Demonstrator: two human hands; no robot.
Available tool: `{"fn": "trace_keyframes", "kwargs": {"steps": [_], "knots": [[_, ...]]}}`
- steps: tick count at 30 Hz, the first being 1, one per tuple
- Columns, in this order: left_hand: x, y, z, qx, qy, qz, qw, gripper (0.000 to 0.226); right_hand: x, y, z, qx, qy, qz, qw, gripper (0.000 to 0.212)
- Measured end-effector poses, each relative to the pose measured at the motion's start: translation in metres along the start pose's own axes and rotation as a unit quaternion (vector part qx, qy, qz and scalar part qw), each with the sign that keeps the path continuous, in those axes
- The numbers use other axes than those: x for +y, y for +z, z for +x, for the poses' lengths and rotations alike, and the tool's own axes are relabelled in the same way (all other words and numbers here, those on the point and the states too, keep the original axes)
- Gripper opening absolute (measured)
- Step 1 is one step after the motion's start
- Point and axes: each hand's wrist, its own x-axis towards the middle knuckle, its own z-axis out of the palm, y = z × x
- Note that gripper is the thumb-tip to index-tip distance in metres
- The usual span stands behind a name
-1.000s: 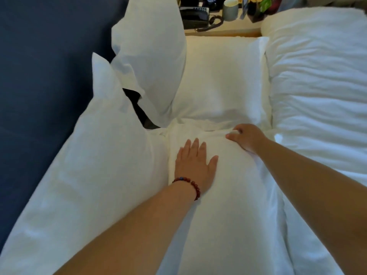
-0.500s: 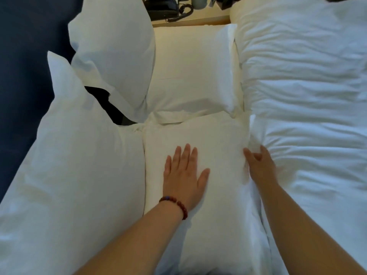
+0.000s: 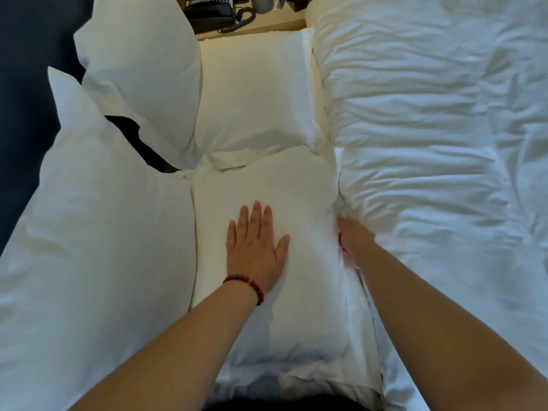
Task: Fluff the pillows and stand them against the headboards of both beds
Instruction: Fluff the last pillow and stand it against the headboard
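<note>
A white pillow [image 3: 299, 310] lies flat on the bed in front of me. My left hand [image 3: 255, 247], with a bead bracelet at the wrist, rests flat on its top, fingers spread. My right hand [image 3: 350, 241] presses against the pillow's right edge, its fingertips hidden between pillow and duvet. A second flat pillow [image 3: 255, 93] lies beyond it. Two more pillows lean against the dark blue headboard [image 3: 20, 99] on the left: a near pillow [image 3: 98, 232] and a far pillow [image 3: 142, 69].
A rumpled white duvet [image 3: 430, 143] covers the bed to the right. At the top stands a wooden nightstand [image 3: 267, 26] with a black telephone [image 3: 210, 13]. A dark gap [image 3: 139, 140] shows between the two leaning pillows.
My right hand slid from the flat pillow's far corner down along its right edge and tucked in against the duvet. My left hand stayed flat on the pillow. The view tilted downward.
</note>
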Motion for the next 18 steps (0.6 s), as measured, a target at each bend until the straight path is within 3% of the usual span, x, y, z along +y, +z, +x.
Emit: {"fn": "trace_keyframes", "kwargs": {"steps": [5,8,10,13,15,17,18], "knots": [[0.011,0.009,-0.024,-0.004,-0.005,0.014,1.000,0.070,0.011,-0.003,-0.020,0.106,-0.054,-0.149,0.982,0.065],[0.017,0.015,-0.036,-0.012,0.007,0.035,0.999,0.072,0.018,0.000,-0.024,0.120,-0.063,-0.157,0.978,0.057],[0.018,0.019,-0.041,-0.014,0.012,0.044,0.999,0.072,0.022,-0.001,-0.018,0.101,-0.048,-0.121,0.986,0.059],[0.018,0.021,-0.042,-0.011,0.012,0.053,0.998,0.071,0.021,-0.007,-0.018,0.032,0.022,0.058,0.998,0.074],[0.019,0.022,-0.042,-0.010,0.012,0.054,0.998,0.072,0.020,-0.010,-0.025,0.030,-0.024,0.085,0.996,0.063],[0.018,0.022,-0.042,-0.003,0.010,0.054,0.999,0.072,0.024,-0.014,-0.031,0.060,-0.105,0.040,0.992,0.025],[0.018,0.022,-0.043,0.000,0.009,0.054,0.999,0.072,0.027,-0.017,-0.036,0.086,-0.148,0.016,0.985,0.024]]}}
